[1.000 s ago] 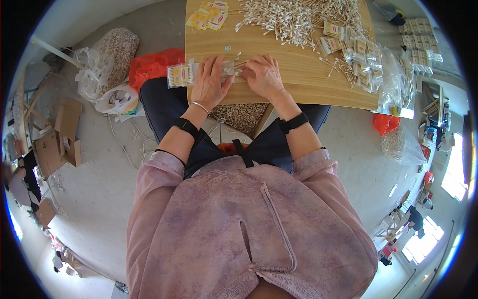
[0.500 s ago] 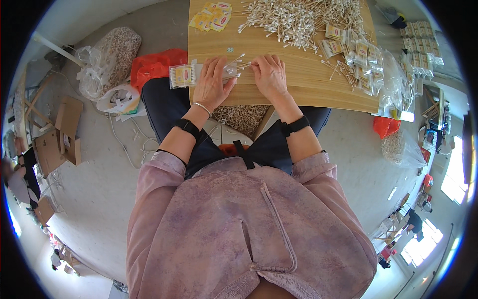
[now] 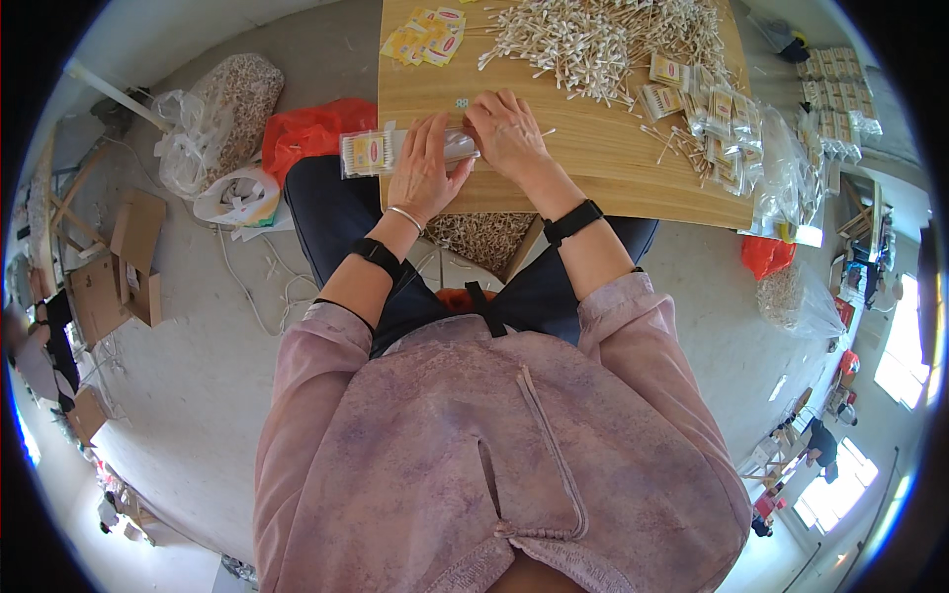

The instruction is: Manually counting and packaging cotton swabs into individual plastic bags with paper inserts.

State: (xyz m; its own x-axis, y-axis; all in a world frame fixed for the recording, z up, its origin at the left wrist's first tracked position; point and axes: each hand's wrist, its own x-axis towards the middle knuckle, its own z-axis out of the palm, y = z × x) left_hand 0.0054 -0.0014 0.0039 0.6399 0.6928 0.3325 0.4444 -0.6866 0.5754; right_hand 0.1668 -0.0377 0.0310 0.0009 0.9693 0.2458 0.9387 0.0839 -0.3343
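Note:
Near the front edge of the wooden table, my left hand (image 3: 423,170) is closed over a clear plastic bag (image 3: 459,146). The bag's far left end holds a flat pack of cotton swabs (image 3: 368,154) with a yellow label, which sticks out past the table's left edge. Fingers bent, my right hand (image 3: 506,136) is at the bag's right end; what its fingertips grip is hidden under the hand. The white tip of a cotton swab (image 3: 549,131) shows just right of that hand.
A heap of loose cotton swabs (image 3: 603,44) covers the table's far side. Yellow label cards (image 3: 425,38) lie at the far left. Filled packs (image 3: 720,114) are piled at the right. A box of swabs (image 3: 479,242) stands below the front edge, between my knees.
My right hand has moved left and slightly away from me, up to the bag's end. The swabs that showed between the two hands are out of sight. My left hand has hardly moved.

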